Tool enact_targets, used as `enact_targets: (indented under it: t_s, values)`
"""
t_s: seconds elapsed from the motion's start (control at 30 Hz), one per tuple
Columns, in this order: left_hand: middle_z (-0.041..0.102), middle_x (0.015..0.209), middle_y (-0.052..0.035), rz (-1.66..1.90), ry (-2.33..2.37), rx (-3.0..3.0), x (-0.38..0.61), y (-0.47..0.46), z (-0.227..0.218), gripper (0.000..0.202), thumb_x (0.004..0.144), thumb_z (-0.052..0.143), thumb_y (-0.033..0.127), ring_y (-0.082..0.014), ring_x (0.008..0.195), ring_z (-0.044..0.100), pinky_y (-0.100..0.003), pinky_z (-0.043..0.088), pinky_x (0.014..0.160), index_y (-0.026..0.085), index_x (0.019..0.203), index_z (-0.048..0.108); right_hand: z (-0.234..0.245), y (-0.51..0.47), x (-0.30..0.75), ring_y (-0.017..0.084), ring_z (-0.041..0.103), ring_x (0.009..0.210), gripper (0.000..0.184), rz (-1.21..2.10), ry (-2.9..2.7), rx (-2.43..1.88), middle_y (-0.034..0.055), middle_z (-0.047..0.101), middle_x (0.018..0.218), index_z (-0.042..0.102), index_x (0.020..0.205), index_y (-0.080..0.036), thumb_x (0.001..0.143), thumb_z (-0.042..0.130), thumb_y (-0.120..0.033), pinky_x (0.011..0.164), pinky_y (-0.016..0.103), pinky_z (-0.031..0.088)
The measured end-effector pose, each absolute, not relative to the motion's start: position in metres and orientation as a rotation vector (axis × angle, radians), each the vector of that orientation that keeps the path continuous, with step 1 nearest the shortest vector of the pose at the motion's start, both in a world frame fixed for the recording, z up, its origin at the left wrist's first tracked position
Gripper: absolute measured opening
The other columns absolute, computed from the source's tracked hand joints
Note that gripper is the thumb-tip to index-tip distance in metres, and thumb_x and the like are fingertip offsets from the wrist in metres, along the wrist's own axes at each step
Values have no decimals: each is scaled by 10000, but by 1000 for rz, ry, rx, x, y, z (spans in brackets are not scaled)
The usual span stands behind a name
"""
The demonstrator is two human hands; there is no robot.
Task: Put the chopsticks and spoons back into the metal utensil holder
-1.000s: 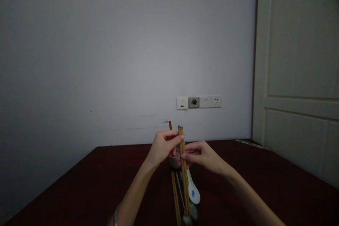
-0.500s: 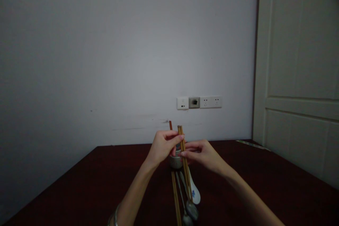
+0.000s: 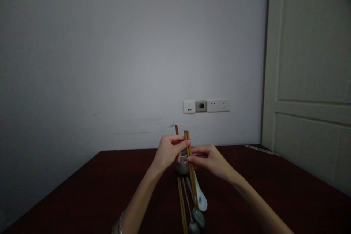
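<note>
Our left hand (image 3: 169, 150) and right hand (image 3: 212, 161) both pinch slender, straight, yellow-brown chopsticks (image 3: 191, 170), close together, slightly tilted, their top ends darker.

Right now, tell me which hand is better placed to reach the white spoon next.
Probably the right hand: the white spoon lies mostly on its side of the held chopsticks. The left hand pinches higher, from across them. Both hands are occupied, though.

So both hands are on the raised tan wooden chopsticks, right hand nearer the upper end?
No: in the head view, the left hand is nearer the upper end of the raised tan wooden chopsticks; the right hand is lower. Both are on them.
</note>
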State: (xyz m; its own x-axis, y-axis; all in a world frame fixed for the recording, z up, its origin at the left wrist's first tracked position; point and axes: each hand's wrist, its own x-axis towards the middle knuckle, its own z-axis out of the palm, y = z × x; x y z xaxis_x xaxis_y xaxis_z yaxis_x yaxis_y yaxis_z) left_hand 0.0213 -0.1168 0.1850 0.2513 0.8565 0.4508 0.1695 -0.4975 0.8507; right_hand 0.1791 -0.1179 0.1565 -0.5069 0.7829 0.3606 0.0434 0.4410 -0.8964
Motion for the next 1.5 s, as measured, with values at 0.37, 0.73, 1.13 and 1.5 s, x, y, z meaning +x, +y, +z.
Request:
enact_targets:
  t_s: [0.37,0.73,1.13,1.5]
  values:
    - [593,537,-7,1443,1069,1703,30,-121,188,305,584,688,397,-35,331,384,-146,225,283,107,639,608,155,-119,178,128,577,639,308,1123,-1839,-711,36,642,728,676,818,-139,667,635,-404,574,240,478]
    - [580,508,0,1473,1065,1721,30,-121,187,243,593,680,346,-54,364,434,-149,281,322,118,615,599,155,-118,177,127,570,634,313,1115,-1845,-705,30,634,716,674,811,-137,669,629,-413,569,236,464]
    - [539,479,16,1431,1031,1690,30,-119,187,314,578,683,398,-36,321,383,-145,247,282,106,626,579,158,-121,176,118,555,619,300,1082,-1860,-700,27,626,693,673,801,-134,682,617,-404,555,231,461]
    - [504,473,40,1428,1004,1724,27,-114,183,297,596,673,390,-33,324,372,-159,274,307,114,605,563,155,-121,176,119,570,600,265,1071,-1879,-685,29,633,679,649,768,-126,720,587,-379,547,224,452]
